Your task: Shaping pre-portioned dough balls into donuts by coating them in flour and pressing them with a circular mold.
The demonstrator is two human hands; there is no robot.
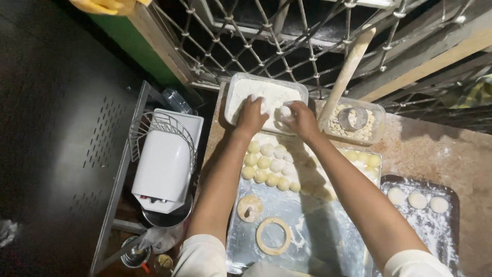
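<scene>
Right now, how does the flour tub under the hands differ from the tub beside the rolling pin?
The flour tub holds loose white flour; the smaller tub holds small pale pieces and a round cutter. Both hands, left and right, work in the flour tub; nothing touches the smaller tub. Both are clear, rectangular containers.

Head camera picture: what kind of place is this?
Probably a small bakery kitchen. Both hands reach into a tub of flour, rows of dough balls sit on a floured tray, and a stand mixer stands beside.

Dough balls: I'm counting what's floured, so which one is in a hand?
The dough ball in the right hand, over the flour tub. The other balls lie on the trays; the left hand is in the flour.
</scene>
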